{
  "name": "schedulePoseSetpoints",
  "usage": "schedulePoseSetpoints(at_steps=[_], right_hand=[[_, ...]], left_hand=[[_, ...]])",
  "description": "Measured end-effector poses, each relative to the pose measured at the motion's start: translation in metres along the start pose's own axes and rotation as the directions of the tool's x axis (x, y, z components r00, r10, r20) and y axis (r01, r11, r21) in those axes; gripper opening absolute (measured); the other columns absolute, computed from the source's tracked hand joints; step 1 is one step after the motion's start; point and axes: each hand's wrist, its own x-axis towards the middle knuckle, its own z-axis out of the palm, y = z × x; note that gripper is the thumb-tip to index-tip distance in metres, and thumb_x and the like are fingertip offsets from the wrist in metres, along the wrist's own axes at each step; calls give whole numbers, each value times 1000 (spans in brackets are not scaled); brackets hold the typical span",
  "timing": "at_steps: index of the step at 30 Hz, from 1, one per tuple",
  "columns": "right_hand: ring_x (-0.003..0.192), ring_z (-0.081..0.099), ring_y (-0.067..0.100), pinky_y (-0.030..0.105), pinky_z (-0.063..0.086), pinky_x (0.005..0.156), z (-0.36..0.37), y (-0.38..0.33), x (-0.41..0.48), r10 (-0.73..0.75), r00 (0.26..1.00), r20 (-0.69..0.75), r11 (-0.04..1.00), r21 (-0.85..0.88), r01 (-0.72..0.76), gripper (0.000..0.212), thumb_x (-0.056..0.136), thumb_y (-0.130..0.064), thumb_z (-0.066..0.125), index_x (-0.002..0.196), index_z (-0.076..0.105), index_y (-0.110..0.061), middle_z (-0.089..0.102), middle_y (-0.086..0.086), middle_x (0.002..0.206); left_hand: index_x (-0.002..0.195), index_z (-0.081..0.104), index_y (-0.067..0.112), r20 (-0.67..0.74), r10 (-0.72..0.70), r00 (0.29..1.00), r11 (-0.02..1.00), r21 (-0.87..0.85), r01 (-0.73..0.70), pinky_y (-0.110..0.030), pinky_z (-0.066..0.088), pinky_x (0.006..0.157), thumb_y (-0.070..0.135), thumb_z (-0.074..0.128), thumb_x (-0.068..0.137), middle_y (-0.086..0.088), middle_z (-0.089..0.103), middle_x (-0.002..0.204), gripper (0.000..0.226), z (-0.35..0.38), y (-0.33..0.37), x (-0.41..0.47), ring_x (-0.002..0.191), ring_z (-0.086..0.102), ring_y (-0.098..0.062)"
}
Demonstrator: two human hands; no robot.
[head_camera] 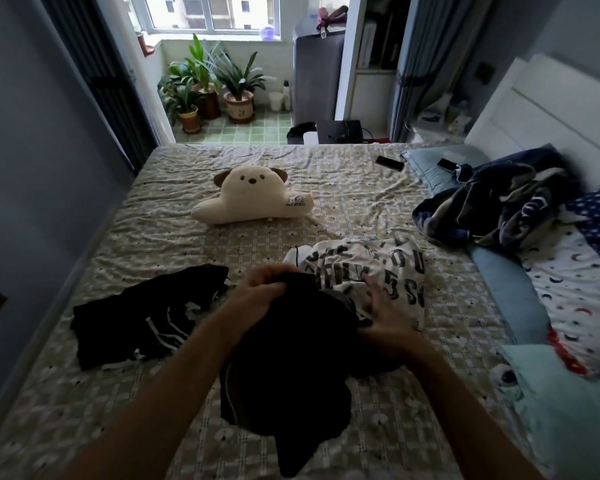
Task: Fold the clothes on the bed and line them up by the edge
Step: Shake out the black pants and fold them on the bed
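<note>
A crumpled black garment [291, 358] hangs in front of me above the patterned bed sheet [84, 393]. My left hand [262, 289] grips its top edge in a closed fist. My right hand [385, 313] pinches its right side, fingers partly spread. Behind it lies a white shirt with black lettering [371, 265], rumpled. To the left a black garment with white stripes [146, 313] lies spread flat on the sheet.
A cream dog-shaped plush pillow [253, 195] sits mid-bed. A dark blue blanket heap [499, 202], pillows [510, 292] and a star-print quilt [582, 289] fill the right side. Two phones [390, 163] lie near the far edge. Potted plants [205, 88] stand beyond the bed.
</note>
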Motion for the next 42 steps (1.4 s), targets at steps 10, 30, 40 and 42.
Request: schedulePoseSetpoints(at_steps=[10, 30, 40, 42], right_hand=[[70, 61, 8, 38, 45, 63, 59, -57, 15, -587, 748, -310, 782, -457, 424, 14, 76, -16, 67, 83, 64, -4, 67, 15, 77], [119, 56, 16, 31, 45, 97, 27, -155, -61, -802, 572, -173, 590, -72, 804, 40, 74, -4, 81, 108, 60, -6, 60, 4, 122], [111, 62, 7, 27, 50, 86, 38, -102, 8, -251, 918, 307, 841, 540, 49, 87, 76, -51, 77, 148, 32, -34, 59, -6, 131], [105, 63, 15, 31, 50, 84, 49, -103, 4, -268, 864, 426, 804, 594, -43, 85, 76, -56, 74, 146, 37, -26, 60, 2, 125]], left_hand=[[82, 73, 8, 132, -56, 990, 966, 257, 20, -25, 39, 60, 16, 75, 59, -17, 59, 83, 24, -38, 60, -55, 73, 51, -27], [91, 63, 9, -492, 194, 849, 978, 25, -209, -19, 51, 45, -23, 47, 77, 0, 68, 57, 38, -12, 96, -56, 48, 64, -12], [56, 76, 9, -298, 218, 929, 874, -364, -322, -13, 50, 47, 16, 88, 13, -2, 67, 55, 45, 5, 131, -86, 46, 64, -11], [54, 73, 11, -271, 249, 930, 843, -411, -346, -12, 46, 43, 21, 94, 12, 0, 61, 49, 48, 6, 132, -90, 41, 59, -9]])
